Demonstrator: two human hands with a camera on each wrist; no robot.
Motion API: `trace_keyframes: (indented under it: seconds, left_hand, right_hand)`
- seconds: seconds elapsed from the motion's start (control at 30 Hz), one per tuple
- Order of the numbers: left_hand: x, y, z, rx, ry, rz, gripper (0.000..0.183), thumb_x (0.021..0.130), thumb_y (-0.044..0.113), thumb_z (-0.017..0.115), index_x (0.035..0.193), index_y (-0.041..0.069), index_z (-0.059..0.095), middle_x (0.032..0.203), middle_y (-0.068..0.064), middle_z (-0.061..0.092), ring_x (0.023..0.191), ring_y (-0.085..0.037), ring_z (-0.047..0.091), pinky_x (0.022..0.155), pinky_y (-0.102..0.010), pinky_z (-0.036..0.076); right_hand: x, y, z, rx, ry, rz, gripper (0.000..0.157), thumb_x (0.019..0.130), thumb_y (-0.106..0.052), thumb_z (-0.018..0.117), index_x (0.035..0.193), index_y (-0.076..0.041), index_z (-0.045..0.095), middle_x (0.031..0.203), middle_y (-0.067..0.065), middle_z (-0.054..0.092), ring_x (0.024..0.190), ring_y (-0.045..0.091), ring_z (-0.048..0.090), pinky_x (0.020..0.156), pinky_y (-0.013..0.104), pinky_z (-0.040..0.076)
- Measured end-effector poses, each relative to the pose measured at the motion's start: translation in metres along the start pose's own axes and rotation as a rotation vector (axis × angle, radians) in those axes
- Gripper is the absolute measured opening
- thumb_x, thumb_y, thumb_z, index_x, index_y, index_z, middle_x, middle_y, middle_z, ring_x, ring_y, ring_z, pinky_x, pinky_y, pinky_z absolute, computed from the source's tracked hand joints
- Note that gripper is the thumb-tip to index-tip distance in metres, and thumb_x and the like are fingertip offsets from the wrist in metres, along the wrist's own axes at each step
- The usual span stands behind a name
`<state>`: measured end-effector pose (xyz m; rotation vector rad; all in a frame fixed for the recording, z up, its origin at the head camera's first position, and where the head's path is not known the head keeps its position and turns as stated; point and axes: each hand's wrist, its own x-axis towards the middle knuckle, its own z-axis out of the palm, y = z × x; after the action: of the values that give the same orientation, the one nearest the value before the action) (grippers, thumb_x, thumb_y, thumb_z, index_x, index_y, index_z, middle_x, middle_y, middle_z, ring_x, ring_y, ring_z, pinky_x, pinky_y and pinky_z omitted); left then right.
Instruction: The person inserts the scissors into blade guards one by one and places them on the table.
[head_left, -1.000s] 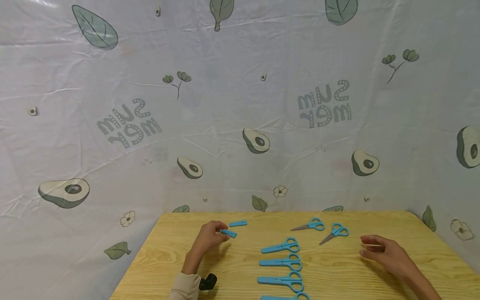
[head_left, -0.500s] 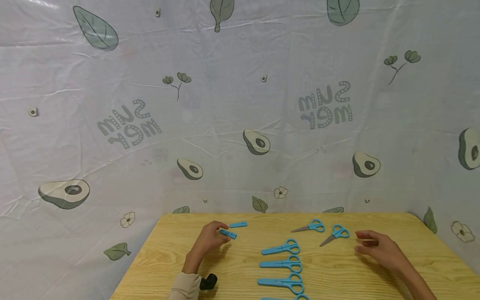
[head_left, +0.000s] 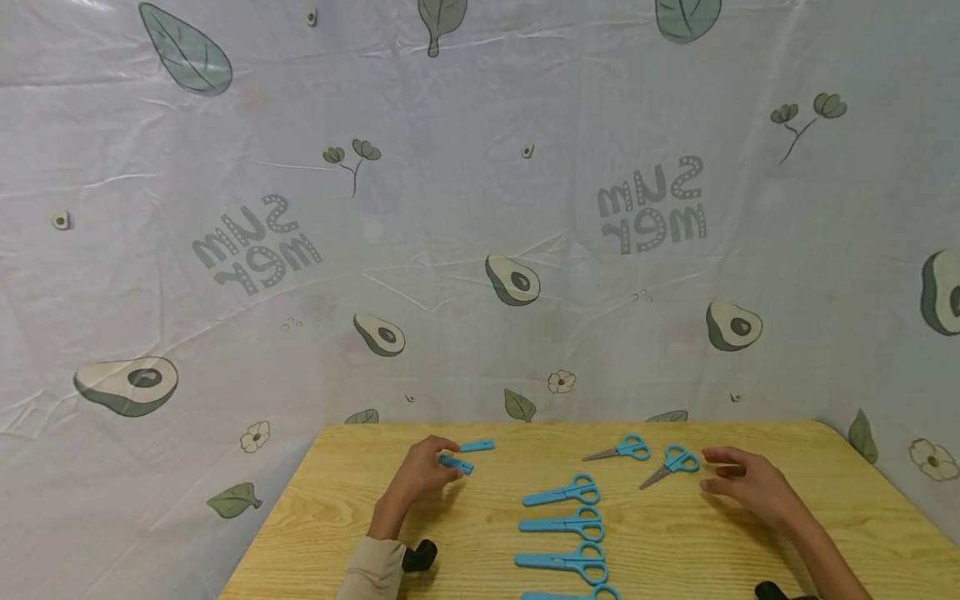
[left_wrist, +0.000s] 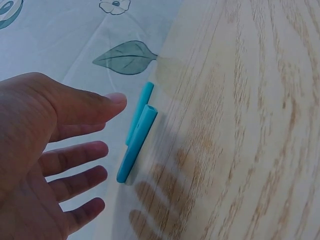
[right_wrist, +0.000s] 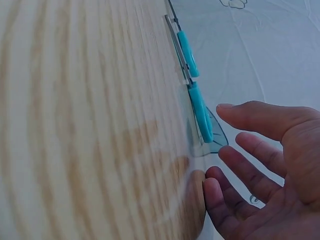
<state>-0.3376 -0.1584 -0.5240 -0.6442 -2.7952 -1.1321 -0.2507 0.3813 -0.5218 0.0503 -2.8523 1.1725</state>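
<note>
Head view: left hand (head_left: pixel 422 473) beside the nearer blue cap (head_left: pixel 456 464) on the table (head_left: pixel 337 492); the left wrist view shows its digits wide, clear of the cap. Right hand (head_left: pixel 757 487) wide near the handles (right_wrist: pixel 201 112) of the nearer uncapped scissors (head_left: pixel 667 468), not touching. Capping appears intended. Advised: pinch the cap's sides, lift scissors by the handles, align before inserting.

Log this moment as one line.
left hand: empty, beside two blue covers | right hand: empty, beside bare-bladed scissors | covered scissors: lined up
</note>
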Motion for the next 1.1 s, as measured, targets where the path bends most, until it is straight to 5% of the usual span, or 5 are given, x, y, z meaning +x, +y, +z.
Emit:
trace_keyframes:
  seconds: [0.47,1.1]
  left_hand:
    - [0.004,-0.004,-0.002,0.028,-0.024,0.02,0.041,0.094,0.012,0.084,0.13,-0.004,0.072,0.141,-0.028,0.064,0.127,-0.05,0.062,0.103,-0.066,0.053]
    - [0.015,-0.015,0.0,0.045,-0.061,0.12,0.04,0.093,0.01,0.084,0.128,-0.006,0.072,0.132,-0.026,0.069,0.119,-0.049,0.066,0.096,-0.062,0.057]
  right_hand:
    - [0.015,-0.008,0.003,-0.043,-0.055,-0.045,0.069,0.095,-0.021,0.082,0.148,0.014,0.053,0.147,0.04,0.056,0.124,0.057,0.061,0.096,0.06,0.057]
    - [0.029,-0.006,0.007,-0.031,-0.056,-0.097,0.07,0.092,-0.021,0.085,0.148,0.009,0.056,0.144,0.034,0.061,0.122,0.051,0.063,0.093,0.058,0.058]
